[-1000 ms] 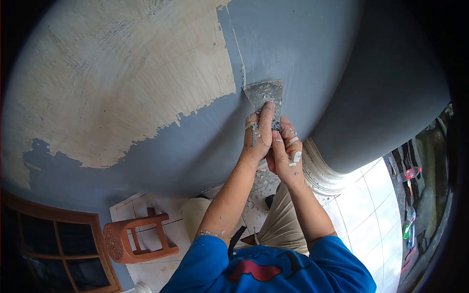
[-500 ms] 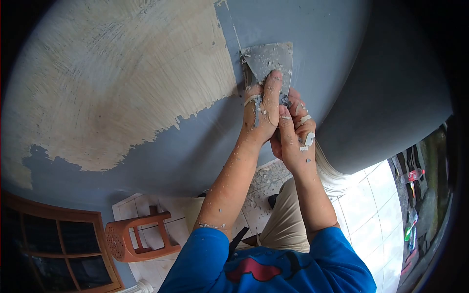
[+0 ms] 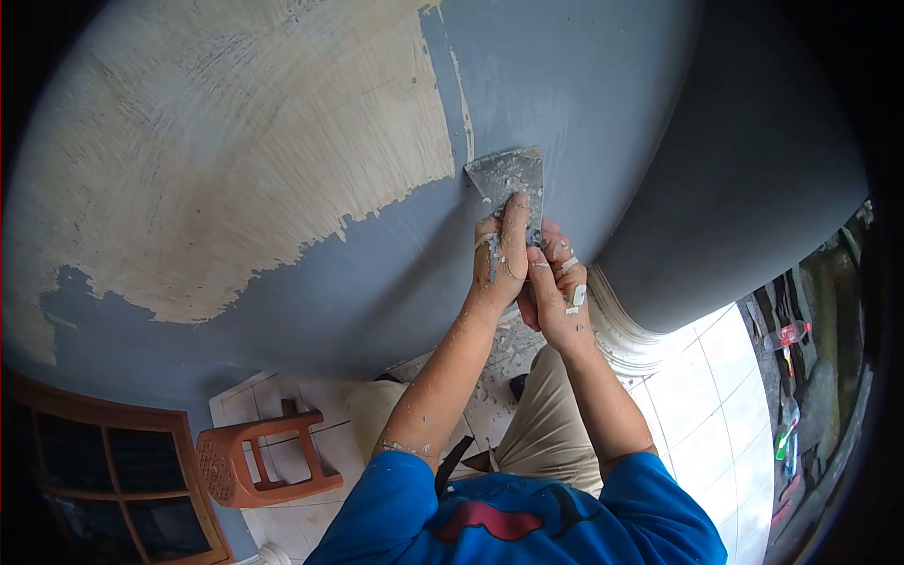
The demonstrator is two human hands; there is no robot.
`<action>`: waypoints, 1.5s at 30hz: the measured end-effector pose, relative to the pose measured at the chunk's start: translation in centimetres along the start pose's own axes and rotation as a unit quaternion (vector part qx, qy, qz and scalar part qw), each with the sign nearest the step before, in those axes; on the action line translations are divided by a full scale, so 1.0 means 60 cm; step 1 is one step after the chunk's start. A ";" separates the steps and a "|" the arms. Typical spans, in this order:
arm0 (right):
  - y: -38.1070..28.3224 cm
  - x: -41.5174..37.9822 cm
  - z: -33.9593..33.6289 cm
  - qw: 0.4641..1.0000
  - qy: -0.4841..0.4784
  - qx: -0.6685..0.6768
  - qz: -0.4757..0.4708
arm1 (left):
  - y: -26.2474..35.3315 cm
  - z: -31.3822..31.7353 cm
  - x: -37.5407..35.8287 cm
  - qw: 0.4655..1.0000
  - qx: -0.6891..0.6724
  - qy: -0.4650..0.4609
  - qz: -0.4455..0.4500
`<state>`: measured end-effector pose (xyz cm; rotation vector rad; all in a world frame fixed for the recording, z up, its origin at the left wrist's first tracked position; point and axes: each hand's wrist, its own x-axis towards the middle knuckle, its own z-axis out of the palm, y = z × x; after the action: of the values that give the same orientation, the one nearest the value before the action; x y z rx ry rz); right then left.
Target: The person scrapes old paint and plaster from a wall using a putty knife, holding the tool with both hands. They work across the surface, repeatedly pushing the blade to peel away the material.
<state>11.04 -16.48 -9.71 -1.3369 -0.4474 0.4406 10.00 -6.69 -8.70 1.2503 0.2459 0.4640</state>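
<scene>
A wide-bladed paint scraper [image 3: 513, 173] lies with its blade edge against the grey-blue wall [image 3: 574, 104], just right of a large pale scraped patch [image 3: 282, 141]. My left hand [image 3: 504, 256] grips the scraper low on the blade, one finger stretched along the metal. Beside it, my right hand [image 3: 563, 299] is wrapped around the handle, which is mostly hidden by both hands. Paint flakes stick to the blade, my fingers and my forearms. A narrow pale strip [image 3: 461, 104] of bared wall runs up from the blade's left corner.
A rounded dark grey column [image 3: 744, 179] with a moulded white base [image 3: 626, 330] stands at right. Paint chips litter the tiled floor [image 3: 692, 386] below. An orange plastic stool [image 3: 268, 461] lies at lower left near a wood-framed window [image 3: 113, 471]. A plastic bottle [image 3: 789, 334] is at far right.
Both hands have drawn the scraper down the wall, towards my body. The pale strip above the blade now shows longer and wider.
</scene>
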 end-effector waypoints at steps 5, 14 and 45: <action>0.038 0.008 0.007 0.997 0.008 0.027 -0.079 | 0.007 -0.004 -0.003 0.999 0.030 0.006 0.012; 0.037 0.008 0.005 0.994 0.005 0.072 -0.077 | -0.002 -0.007 0.006 0.997 0.062 -0.009 0.052; -0.010 0.002 0.022 0.993 0.006 0.099 -0.066 | 0.039 0.002 0.006 0.997 0.069 -0.005 0.043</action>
<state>10.44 -15.41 -8.88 -1.1100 -0.4672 0.3577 9.88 -6.09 -6.41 1.4022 0.2198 0.5223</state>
